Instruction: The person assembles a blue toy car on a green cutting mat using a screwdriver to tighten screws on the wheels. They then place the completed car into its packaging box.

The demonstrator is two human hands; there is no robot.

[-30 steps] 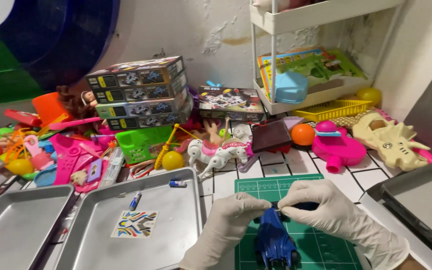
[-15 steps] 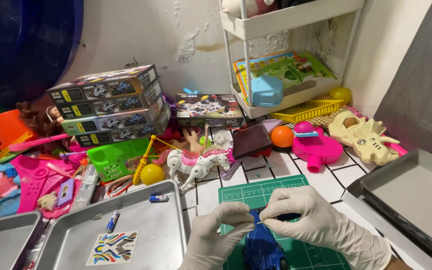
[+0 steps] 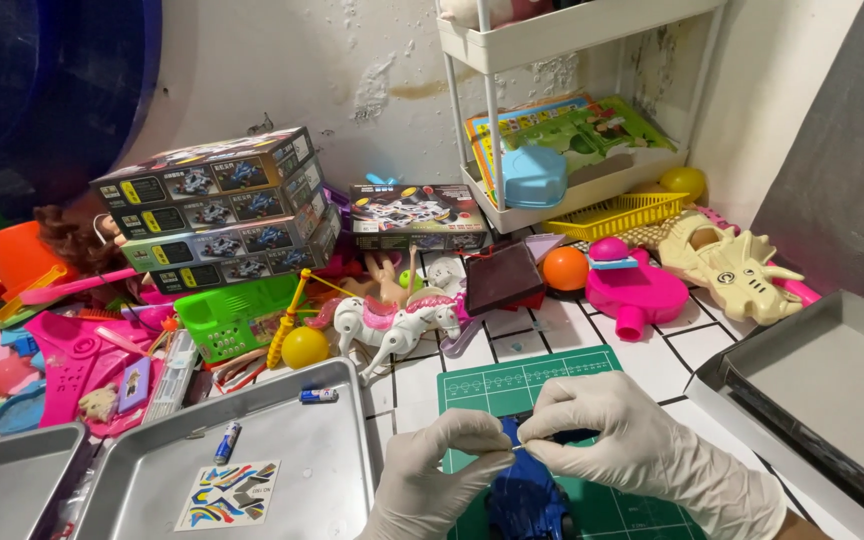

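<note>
**Gloved hands close over a blue toy car**

Both hands have drawn nearer the bottom edge than half a second ago, and the view has dropped with them, so the car [image 3: 524,497] now sits lower and partly cut off. It lies on the green mat [image 3: 512,383], dark blue, front end toward the person, mostly hidden under the fingers.

The left hand [image 3: 430,478], in a white glove, has its thumb and forefinger pressed together on a thin, pale sliver just above the car; what the sliver is cannot be told. The right hand [image 3: 624,446], also gloved, meets it there, thumb and forefinger pinching the same spot, the other fingers curled loosely over the car's nose.

Left of the mat lies a steel tray [image 3: 282,400] holding a sticker sheet [image 3: 229,495] and two small batteries [image 3: 227,441]. A second tray [image 3: 7,480] lies farther left, and a third [image 3: 832,380] at the right edge.

Beyond the mat stand a white toy horse [image 3: 397,325], a yellow ball [image 3: 305,347], a brown wallet [image 3: 503,277] and an orange ball [image 3: 565,268]. Stacked boxes [image 3: 217,210] rest against the wall, with a white shelf rack [image 3: 572,110] and a cream dinosaur skull [image 3: 727,265] to the right.
</note>
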